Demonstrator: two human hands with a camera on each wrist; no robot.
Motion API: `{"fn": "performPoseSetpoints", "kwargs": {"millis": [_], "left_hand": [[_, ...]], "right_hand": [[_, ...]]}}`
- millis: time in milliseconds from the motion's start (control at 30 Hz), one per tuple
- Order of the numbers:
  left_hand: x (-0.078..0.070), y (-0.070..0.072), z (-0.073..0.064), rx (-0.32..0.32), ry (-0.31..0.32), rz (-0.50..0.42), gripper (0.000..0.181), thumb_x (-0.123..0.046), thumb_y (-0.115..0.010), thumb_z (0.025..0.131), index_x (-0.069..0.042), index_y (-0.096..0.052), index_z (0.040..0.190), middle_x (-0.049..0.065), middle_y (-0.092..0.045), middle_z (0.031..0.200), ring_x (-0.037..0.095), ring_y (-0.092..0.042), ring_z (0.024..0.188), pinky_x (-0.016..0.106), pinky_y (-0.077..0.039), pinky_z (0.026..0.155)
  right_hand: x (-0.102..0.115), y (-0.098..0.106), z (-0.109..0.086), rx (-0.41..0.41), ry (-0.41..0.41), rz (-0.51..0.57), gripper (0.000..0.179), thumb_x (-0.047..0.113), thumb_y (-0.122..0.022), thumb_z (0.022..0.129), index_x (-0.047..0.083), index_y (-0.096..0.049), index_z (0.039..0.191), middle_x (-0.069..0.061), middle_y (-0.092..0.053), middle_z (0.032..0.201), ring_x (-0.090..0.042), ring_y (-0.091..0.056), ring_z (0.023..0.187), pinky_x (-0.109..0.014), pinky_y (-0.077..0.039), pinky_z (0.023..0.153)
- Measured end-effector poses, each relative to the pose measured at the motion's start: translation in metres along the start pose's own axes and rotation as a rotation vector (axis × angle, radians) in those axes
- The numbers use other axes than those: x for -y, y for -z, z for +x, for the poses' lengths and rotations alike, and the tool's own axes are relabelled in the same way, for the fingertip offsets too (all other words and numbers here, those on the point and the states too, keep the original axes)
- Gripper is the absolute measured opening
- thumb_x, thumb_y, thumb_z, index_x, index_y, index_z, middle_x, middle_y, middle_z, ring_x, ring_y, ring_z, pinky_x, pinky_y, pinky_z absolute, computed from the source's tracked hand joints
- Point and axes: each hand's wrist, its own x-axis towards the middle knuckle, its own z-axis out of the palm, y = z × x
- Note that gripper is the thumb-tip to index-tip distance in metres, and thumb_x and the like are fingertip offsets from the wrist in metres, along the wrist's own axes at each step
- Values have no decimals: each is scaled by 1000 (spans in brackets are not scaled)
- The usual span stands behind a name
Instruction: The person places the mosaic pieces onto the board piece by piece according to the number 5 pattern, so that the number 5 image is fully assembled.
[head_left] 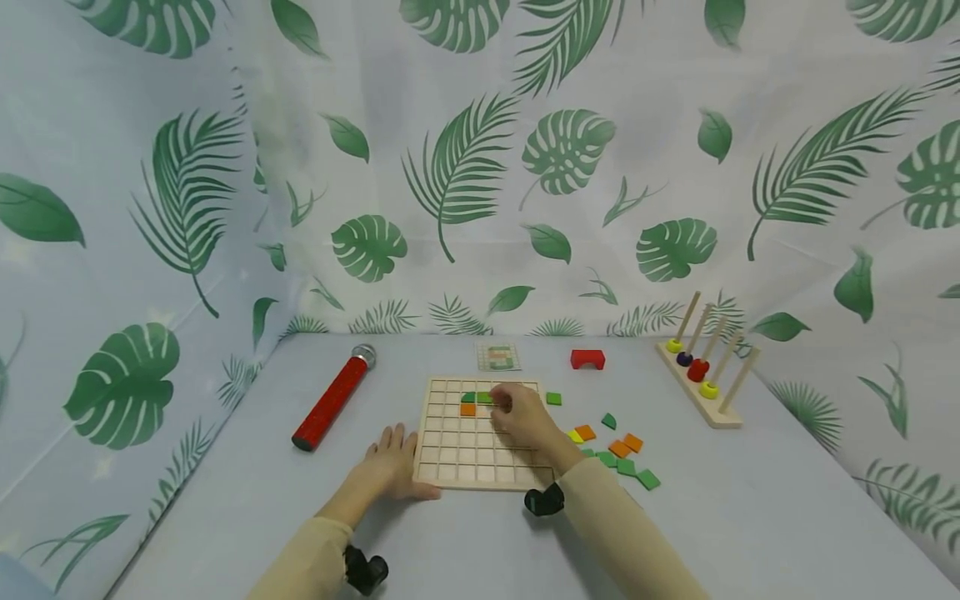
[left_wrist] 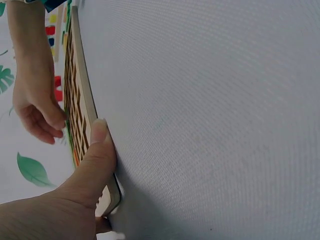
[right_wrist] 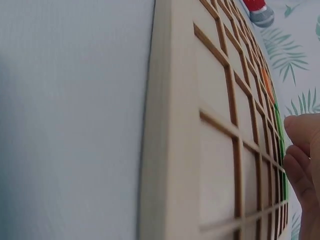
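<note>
A wooden grid board (head_left: pixel 480 454) lies on the table with a raised frame. My left hand (head_left: pixel 392 467) rests at its near left corner, fingers spread along the left side and thumb (left_wrist: pixel 97 155) against the near edge. Over the far rows is my right hand (head_left: pixel 521 412), its fingers bent and fingertips close to the green tiles (head_left: pixel 484 398). No tile shows between its thumb and fingers in the right wrist view. An orange tile (head_left: pixel 468 410) sits one row nearer, below a green rounded tile (head_left: pixel 468 397). The right hand hides some of the cells.
Loose green tiles (head_left: pixel 626 467), orange tiles (head_left: pixel 619 448) and a yellow tile (head_left: pixel 574 437) lie right of the board. Behind it are a pattern card (head_left: pixel 498 357) and a red arch block (head_left: pixel 587 359). A red microphone (head_left: pixel 330 404) lies left, a peg stand (head_left: pixel 708 404) right.
</note>
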Motion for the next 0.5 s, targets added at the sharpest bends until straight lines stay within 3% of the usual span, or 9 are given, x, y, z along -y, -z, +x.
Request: {"fn": "performPoseSetpoints", "kwargs": {"millis": [233, 500], "left_hand": [[-1, 4, -5, -5, -24, 18, 102, -57, -71, 75, 7, -30, 142, 31, -22, 147, 47, -18, 136, 58, -23, 106], [-3, 7, -7, -6, -23, 22, 100, -57, -70, 76, 7, -31, 142, 31, -23, 147, 47, -19, 136, 58, -24, 105]], "right_hand": [[-12, 23, -9, -54, -17, 69, 26, 0, -69, 82, -4, -63, 108, -13, -64, 96, -20, -61, 84, -32, -52, 75], [-35, 48, -30, -111, -61, -4, 29, 3, -70, 83, -4, -63, 109, -12, -65, 97, -22, -62, 84, -36, -53, 76]]}}
